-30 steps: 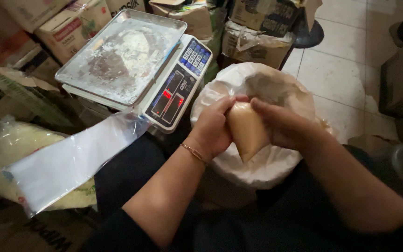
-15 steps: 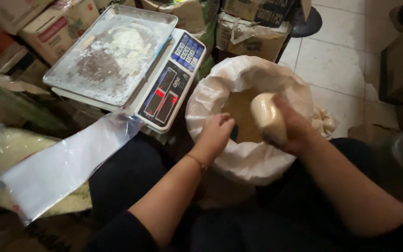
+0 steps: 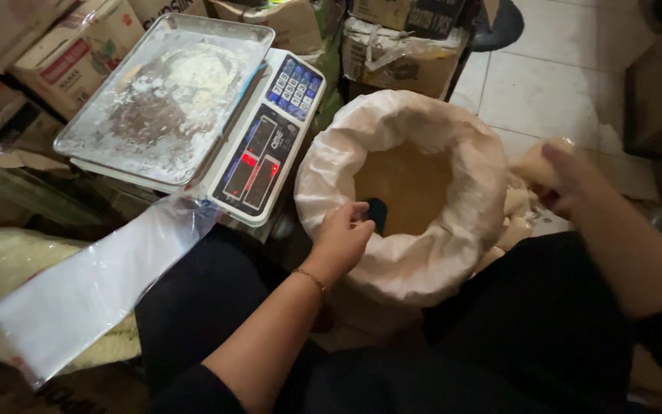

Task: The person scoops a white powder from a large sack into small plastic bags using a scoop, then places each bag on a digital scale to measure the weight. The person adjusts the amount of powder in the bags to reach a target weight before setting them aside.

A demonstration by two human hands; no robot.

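A seated person's right hand (image 3: 568, 180) closes around a small filled bag (image 3: 534, 163) beyond the sack's (image 3: 392, 261) right rim, best set down gently, while the left hand (image 3: 344, 234) grips a dark scoop (image 3: 377, 215) at its near edge.

Pale tiled floor (image 3: 545, 92), stacked cardboard boxes (image 3: 400, 54) behind, dim light.

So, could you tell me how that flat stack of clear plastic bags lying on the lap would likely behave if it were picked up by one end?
The clear plastic bags would probably droop limply, being thin film. They look light, and their glossy surfaces suggest the sheets might slide apart.
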